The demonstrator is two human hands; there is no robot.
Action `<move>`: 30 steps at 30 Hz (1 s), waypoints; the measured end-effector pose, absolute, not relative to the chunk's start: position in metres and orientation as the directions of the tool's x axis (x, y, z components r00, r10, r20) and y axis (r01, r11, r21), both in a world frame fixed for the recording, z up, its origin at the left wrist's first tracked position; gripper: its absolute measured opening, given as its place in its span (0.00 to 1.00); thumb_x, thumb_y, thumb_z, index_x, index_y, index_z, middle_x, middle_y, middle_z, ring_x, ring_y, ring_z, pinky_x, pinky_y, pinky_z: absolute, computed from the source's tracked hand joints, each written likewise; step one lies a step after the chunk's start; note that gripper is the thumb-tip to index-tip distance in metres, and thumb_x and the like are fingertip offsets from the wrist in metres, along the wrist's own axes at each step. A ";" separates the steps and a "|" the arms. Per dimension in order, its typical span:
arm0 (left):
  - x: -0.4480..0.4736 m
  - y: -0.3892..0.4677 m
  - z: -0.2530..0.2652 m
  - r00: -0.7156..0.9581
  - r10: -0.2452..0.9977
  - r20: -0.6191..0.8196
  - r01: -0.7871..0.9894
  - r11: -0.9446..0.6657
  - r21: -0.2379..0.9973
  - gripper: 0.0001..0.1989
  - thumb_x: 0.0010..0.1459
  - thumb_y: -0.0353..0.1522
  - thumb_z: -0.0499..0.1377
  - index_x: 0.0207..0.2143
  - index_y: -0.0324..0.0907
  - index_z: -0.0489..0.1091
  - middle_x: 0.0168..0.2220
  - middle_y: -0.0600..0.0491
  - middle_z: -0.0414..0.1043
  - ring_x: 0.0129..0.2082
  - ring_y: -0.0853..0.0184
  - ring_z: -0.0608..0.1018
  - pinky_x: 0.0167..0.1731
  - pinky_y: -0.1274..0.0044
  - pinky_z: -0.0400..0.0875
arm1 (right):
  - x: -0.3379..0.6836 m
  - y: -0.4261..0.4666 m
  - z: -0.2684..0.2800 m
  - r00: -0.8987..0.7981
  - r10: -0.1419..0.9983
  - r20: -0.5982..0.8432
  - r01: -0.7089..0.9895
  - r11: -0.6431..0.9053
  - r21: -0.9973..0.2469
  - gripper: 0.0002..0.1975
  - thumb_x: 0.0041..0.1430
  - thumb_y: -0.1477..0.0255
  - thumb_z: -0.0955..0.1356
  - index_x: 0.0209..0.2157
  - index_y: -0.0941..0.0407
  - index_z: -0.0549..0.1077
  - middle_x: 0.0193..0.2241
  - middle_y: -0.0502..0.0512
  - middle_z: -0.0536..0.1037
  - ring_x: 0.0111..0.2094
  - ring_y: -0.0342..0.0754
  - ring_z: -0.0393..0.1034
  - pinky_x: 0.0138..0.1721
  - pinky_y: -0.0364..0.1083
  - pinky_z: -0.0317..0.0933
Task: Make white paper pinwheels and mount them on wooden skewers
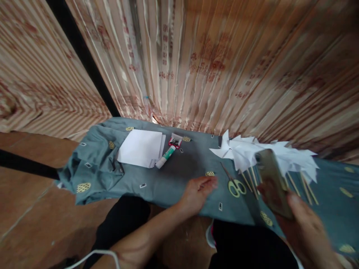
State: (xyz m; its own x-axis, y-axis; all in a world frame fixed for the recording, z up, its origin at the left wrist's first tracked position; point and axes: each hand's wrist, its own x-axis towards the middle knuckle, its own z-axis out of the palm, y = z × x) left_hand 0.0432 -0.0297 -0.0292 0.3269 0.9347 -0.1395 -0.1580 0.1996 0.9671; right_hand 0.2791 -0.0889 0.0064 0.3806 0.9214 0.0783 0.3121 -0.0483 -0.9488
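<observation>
A phone (pixel 273 183) is gripped in my right hand (pixel 307 224), raised in front of the row of white paper pinwheels (pixel 244 149) and hiding part of them and their wooden sticks. My left hand (pixel 198 192) hovers by the front edge of the cloth-covered bench, its fingers reaching loosely to the right and slightly blurred, with nothing seen in them. Just right of it lie scissors (pixel 236 188) with yellow-green handles, blades pointing away from me. Further left are a stack of white paper (pixel 141 147), a glue stick (pixel 166 157) and a small red box (pixel 175 141) holding small dark pieces.
A grey-green cloth (pixel 146 185) with yellow pineapple prints covers the bench and bunches up at its left end. Behind it hangs a striped curtain (pixel 179 74). A dark pole (pixel 86 63) slants down at the left. My knees are under the front edge, and a white cable (pixel 97 252) crosses my left forearm.
</observation>
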 end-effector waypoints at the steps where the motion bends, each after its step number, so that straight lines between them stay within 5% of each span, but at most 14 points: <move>1: 0.043 -0.027 -0.028 0.313 0.935 -0.167 -0.228 0.245 0.942 0.20 0.59 0.41 0.58 0.48 0.40 0.75 0.47 0.44 0.78 0.47 0.56 0.78 0.45 0.67 0.73 | 0.260 -0.076 0.001 0.388 0.922 0.006 0.210 -0.082 -0.974 0.23 0.61 0.54 0.63 0.53 0.51 0.70 0.45 0.57 0.80 0.46 0.55 0.75 0.46 0.53 0.70; 3: 0.040 -0.022 -0.025 0.287 0.939 -0.189 -0.340 0.285 0.896 0.24 0.57 0.43 0.60 0.53 0.41 0.71 0.55 0.44 0.73 0.54 0.54 0.74 0.50 0.65 0.71 | 0.220 -0.052 -0.009 0.321 0.944 -0.081 0.128 -0.128 -0.983 0.28 0.57 0.53 0.66 0.55 0.53 0.68 0.46 0.60 0.80 0.48 0.56 0.74 0.50 0.55 0.68; 6: 0.034 -0.015 -0.023 0.243 0.958 -0.149 -0.461 0.249 0.851 0.29 0.57 0.46 0.60 0.58 0.45 0.66 0.61 0.47 0.66 0.61 0.54 0.68 0.57 0.63 0.65 | 0.166 -0.029 -0.019 0.210 0.978 0.007 0.223 -0.041 -0.974 0.32 0.56 0.53 0.68 0.58 0.55 0.65 0.50 0.62 0.77 0.52 0.57 0.72 0.56 0.59 0.63; 10: 0.027 -0.012 -0.027 0.188 0.964 -0.186 -0.583 0.262 0.769 0.25 0.57 0.47 0.59 0.54 0.46 0.69 0.61 0.50 0.67 0.63 0.57 0.64 0.63 0.65 0.58 | 0.134 -0.024 -0.033 0.112 0.973 0.201 0.485 0.123 -0.866 0.34 0.59 0.56 0.66 0.62 0.58 0.60 0.60 0.67 0.66 0.61 0.60 0.60 0.62 0.63 0.54; 16: 0.023 -0.010 -0.032 0.251 0.917 -0.310 -0.680 0.395 0.618 0.28 0.55 0.49 0.60 0.49 0.38 0.72 0.53 0.45 0.74 0.58 0.56 0.71 0.60 0.65 0.61 | 0.129 -0.039 -0.054 0.020 0.965 0.263 0.643 0.188 -0.742 0.36 0.61 0.56 0.65 0.65 0.57 0.53 0.63 0.67 0.61 0.65 0.62 0.54 0.63 0.65 0.50; 22: 0.013 -0.001 -0.030 0.256 0.877 -0.405 -0.618 0.471 0.629 0.27 0.60 0.50 0.53 0.50 0.38 0.71 0.46 0.46 0.78 0.51 0.58 0.76 0.54 0.66 0.68 | 0.125 -0.048 -0.055 -0.019 0.981 0.195 0.576 0.170 -0.800 0.35 0.64 0.59 0.62 0.67 0.55 0.47 0.66 0.64 0.55 0.67 0.58 0.49 0.64 0.62 0.51; 30: 0.005 0.008 -0.033 0.218 0.858 -0.466 -0.599 0.494 0.630 0.26 0.64 0.48 0.46 0.51 0.39 0.70 0.42 0.47 0.79 0.47 0.57 0.78 0.50 0.65 0.71 | 0.133 -0.040 -0.056 0.083 0.995 0.057 0.250 0.035 -0.968 0.31 0.63 0.60 0.64 0.64 0.54 0.55 0.62 0.61 0.65 0.62 0.54 0.59 0.62 0.57 0.56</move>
